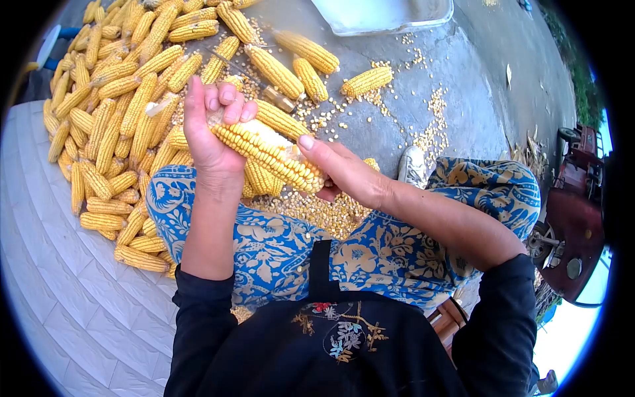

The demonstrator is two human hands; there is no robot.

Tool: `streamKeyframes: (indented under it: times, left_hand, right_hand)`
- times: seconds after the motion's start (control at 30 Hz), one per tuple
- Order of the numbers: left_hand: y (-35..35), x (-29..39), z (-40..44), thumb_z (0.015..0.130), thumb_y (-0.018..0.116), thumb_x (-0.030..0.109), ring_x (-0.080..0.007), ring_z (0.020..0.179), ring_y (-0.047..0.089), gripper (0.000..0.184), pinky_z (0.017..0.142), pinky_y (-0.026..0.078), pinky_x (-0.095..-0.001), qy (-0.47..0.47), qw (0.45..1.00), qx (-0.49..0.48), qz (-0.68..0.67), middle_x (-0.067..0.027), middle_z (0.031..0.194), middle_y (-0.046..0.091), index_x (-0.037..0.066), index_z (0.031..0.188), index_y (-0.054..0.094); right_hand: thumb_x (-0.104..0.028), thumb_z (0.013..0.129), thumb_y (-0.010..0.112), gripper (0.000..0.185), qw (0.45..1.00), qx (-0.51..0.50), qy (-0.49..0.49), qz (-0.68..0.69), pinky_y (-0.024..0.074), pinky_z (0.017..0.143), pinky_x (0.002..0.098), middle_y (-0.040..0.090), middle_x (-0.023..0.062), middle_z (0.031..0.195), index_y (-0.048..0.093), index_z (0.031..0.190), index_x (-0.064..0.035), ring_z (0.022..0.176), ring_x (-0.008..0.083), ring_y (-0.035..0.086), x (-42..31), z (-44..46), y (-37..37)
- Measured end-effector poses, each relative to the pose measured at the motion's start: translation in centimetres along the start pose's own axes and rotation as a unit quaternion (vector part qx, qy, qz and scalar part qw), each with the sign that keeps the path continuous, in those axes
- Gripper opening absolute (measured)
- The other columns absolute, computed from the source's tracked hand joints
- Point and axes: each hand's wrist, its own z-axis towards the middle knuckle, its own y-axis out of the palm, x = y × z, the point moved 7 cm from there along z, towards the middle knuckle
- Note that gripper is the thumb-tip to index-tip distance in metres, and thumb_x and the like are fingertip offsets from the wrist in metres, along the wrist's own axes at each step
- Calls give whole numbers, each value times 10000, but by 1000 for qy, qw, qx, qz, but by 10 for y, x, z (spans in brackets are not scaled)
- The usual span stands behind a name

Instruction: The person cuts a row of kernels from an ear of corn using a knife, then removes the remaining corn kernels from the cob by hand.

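Note:
A yellow corn cob (268,159) is held at a slant between my two hands, above my lap. A pale strip without kernels shows along its upper side. My left hand (215,122) has its fingers curled round the cob's upper left end. My right hand (340,171) grips the lower right end, with the thumb on top and the other fingers mostly hidden beneath. Right behind the held cob lies another cob (281,118). Loose kernels (331,215) are spread on the ground between my legs.
A big pile of corn cobs (119,126) covers the left side. At the top stands a metal tray (397,30). A tool with a wooden handle (278,99) lies among cobs beyond my hands. A red vehicle (575,218) stands at the far right.

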Motion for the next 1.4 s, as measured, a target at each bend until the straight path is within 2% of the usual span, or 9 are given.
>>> streamKeyframes:
  times: [0.1,0.43,0.63,0.7,0.83,0.97,1.0,1.17,1.4]
  left_hand:
    - [-2,0,-2,906,502,349,-99,489,442,368,520,397,-280,6,1000,10,6,-32,643,505,134,620,415]
    - [-16,-1,-12,886,537,339,-109,531,446,345,547,396,-286,20,997,58,-43,-25,648,483,129,641,415]
    - [-18,-2,-13,895,524,339,-104,518,438,351,537,385,-278,22,996,68,-54,-18,645,474,126,641,411]
    - [0,6,-12,908,505,341,-94,494,429,363,527,380,-267,45,998,-6,-53,-14,638,467,126,633,406]
    - [7,8,-12,913,508,298,-65,485,414,347,520,373,-247,48,997,-8,-52,-2,615,435,117,635,406]
    - [14,0,-16,923,480,334,-80,474,400,380,513,364,-254,38,999,-19,21,-8,622,435,114,624,396]
    - [11,-3,-14,921,468,371,-108,486,426,393,523,385,-276,24,999,-25,14,-38,647,487,124,622,404]
    - [7,-9,-16,921,467,370,-111,492,430,394,531,391,-283,6,1000,-19,16,-42,651,486,123,622,399]
    - [5,-5,-16,922,462,376,-103,494,432,393,531,393,-281,-4,999,-38,-27,-33,649,491,124,626,405]
  right_hand:
    - [-521,899,363,532,993,14,-82,-85,404,540,257,485,38,698,520,924,-14,614,104,463,-12,-6,7]
    - [-533,898,320,565,998,60,-6,8,405,513,254,445,18,633,525,855,-8,572,98,453,-3,-7,8]
    - [-467,893,342,424,984,54,37,165,278,407,208,449,-9,618,529,883,-86,490,64,393,11,-4,15]
    - [-305,895,375,263,963,95,51,249,217,387,222,417,-18,594,518,885,-86,438,62,323,22,-3,12]
    - [-393,918,386,342,961,4,48,272,177,385,224,383,-28,581,518,871,-81,411,57,262,21,2,16]
    - [-534,902,340,544,995,37,-60,70,377,492,274,503,59,672,549,882,-32,595,123,481,-2,4,8]
    - [-576,888,342,619,988,43,-120,-84,426,639,320,544,96,750,559,910,3,723,171,517,-12,2,5]
    - [-539,892,342,627,989,41,-108,-96,424,718,349,558,132,759,566,865,45,753,194,522,-15,1,9]
    - [-477,885,378,534,995,46,-24,80,424,557,280,557,55,740,569,937,19,669,116,516,9,10,6]
